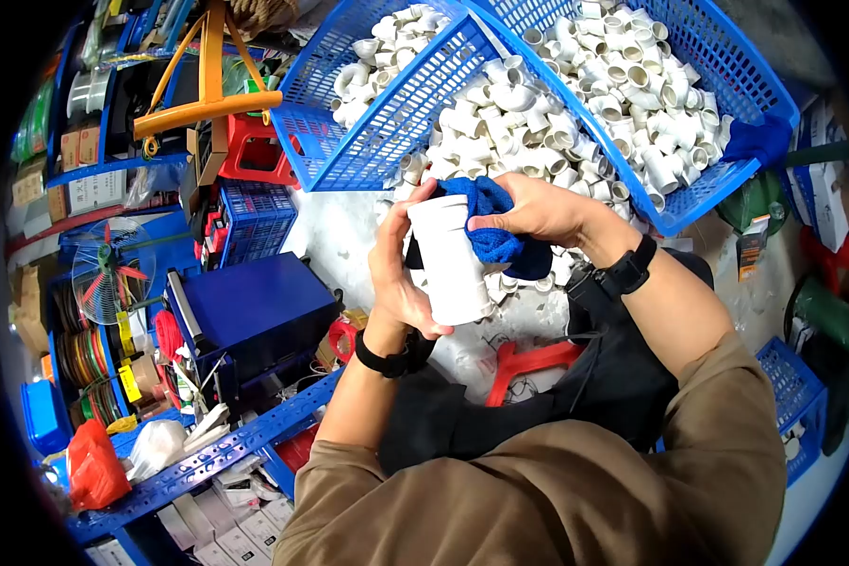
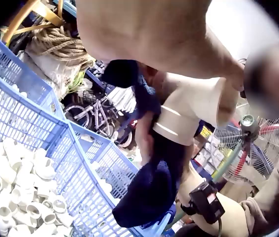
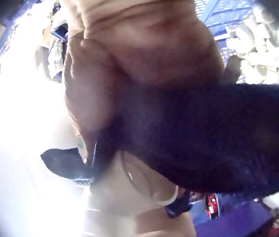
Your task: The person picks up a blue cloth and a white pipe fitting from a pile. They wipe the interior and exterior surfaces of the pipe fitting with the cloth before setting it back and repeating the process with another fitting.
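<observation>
My left hand [image 1: 390, 274] grips a white plastic pipe fitting [image 1: 450, 264] from its left side, fingers behind it and thumb near its lower end. A blue cloth [image 1: 489, 212] is bunched in my right hand [image 1: 549, 209], which presses it against the fitting's upper right side. In the left wrist view the fitting [image 2: 198, 101] shows an open round end and a ridged collar, with the dark cloth [image 2: 151, 185] hanging below. Seen from the right wrist, the cloth [image 3: 213, 133] covers most of the right fingers and part of the fitting [image 3: 110, 195].
Blue plastic baskets [image 1: 387, 99] full of white pipe fittings [image 1: 514, 123] stand just beyond the hands. To the left are a dark blue box [image 1: 259, 307], a fan [image 1: 111, 269] and crowded shelves. A red stool part [image 1: 528, 363] shows between the legs.
</observation>
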Demonstrator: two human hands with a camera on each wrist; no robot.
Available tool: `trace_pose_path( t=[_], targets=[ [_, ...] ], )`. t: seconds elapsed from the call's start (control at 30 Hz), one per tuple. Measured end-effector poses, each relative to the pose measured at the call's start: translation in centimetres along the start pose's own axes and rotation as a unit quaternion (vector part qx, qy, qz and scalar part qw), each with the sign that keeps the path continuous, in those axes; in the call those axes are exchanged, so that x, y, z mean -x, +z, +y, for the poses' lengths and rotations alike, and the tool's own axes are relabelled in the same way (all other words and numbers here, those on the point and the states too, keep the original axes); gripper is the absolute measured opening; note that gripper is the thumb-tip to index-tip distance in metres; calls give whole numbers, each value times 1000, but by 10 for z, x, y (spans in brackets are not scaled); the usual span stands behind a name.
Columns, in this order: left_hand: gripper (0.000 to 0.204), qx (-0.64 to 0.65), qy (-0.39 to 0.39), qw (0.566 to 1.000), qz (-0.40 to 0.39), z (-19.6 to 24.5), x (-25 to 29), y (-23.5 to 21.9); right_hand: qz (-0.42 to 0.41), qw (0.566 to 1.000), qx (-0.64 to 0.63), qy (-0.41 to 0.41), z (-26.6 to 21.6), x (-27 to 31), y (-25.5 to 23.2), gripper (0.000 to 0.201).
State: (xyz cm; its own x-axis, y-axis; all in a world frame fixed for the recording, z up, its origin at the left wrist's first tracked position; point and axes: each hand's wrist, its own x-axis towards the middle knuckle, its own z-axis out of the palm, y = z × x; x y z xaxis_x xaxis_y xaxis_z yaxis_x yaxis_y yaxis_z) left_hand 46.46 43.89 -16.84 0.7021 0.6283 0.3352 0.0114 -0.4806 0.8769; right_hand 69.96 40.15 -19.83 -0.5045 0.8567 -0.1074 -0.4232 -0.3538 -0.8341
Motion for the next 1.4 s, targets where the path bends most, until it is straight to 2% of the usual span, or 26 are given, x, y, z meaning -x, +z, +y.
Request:
trace_pose_path(
  t=[0.1,0.17,0.23,0.27,0.3,0.37,0.4,0.43,0.47,0.57,0.6,0.7,0.73,0.77,0.83,0.93,1.0,1.03,1.07,1.1,1.17,1.23,1.27,1.3,1.33,1.4],
  targets=[
    [133,-61,85,994,-18,-6,-16,-2,16,993,-99,-59,8,-6,7,41],
    [127,-91,131,987,-27,-2,-24,-1,74,989,-76,-104,10,-11,13,35],
    [113,-91,18,996,18,10,-19,4,144,978,-15,-151,13,-21,15,35],
    [105,-91,-37,994,42,16,-17,7,202,970,28,-130,13,-20,15,36],
    [95,-119,-118,979,117,21,-15,16,240,955,68,-162,13,-22,17,39],
    [81,-28,-236,949,206,14,-4,31,342,912,149,-171,8,-18,28,41],
    [71,21,-288,933,213,1,7,28,339,913,153,-171,11,-21,27,41],
    [71,-37,-272,931,239,-8,6,33,348,916,130,-149,18,-24,25,43],
    [69,-47,-267,942,197,-10,11,31,358,919,108,-127,24,-25,23,44],
    [63,43,-261,956,125,-8,12,16,294,950,88,-52,21,-24,6,47],
    [61,56,-251,963,80,-7,12,6,245,964,37,-92,21,-23,8,48],
    [50,-25,-208,978,-7,-4,6,-2,211,921,302,-130,-8,-3,22,59],
    [46,-24,-217,976,-23,7,0,-3,191,921,329,-79,-13,-3,21,66],
    [45,9,-318,945,-74,10,3,-14,178,899,391,-81,-16,-2,21,61],
    [45,-62,-218,971,-83,11,-3,-11,220,861,443,-117,-11,-5,20,56],
    [51,-133,-204,962,-121,17,-3,-8,199,888,413,-34,-20,-6,13,49],
    [63,-185,-198,951,-150,18,-3,-8,183,949,258,-14,1,-15,-5,51],
    [63,-182,-199,952,-147,18,-1,-4,164,970,178,-21,1,-15,-5,53],
    [68,-96,-176,977,-70,17,1,2,191,975,108,-24,3,-13,-1,50],
    [74,-12,-147,989,8,15,3,5,119,993,2,-24,3,-14,-2,46],
    [90,115,-182,976,41,15,12,14,128,988,-86,7,-13,-4,15,43],
    [88,154,-184,967,87,11,17,24,68,980,-186,20,-9,-1,12,46],
    [82,208,-201,954,83,14,17,30,60,996,-29,-61,8,0,7,45],
    [77,231,-191,947,117,22,9,38,52,980,128,-141,25,2,1,46],
    [70,249,-182,943,124,19,6,37,69,993,27,-97,24,4,8,44],
    [64,266,-167,940,134,19,-1,40,70,993,-32,-87,19,0,8,44]
  ],
)
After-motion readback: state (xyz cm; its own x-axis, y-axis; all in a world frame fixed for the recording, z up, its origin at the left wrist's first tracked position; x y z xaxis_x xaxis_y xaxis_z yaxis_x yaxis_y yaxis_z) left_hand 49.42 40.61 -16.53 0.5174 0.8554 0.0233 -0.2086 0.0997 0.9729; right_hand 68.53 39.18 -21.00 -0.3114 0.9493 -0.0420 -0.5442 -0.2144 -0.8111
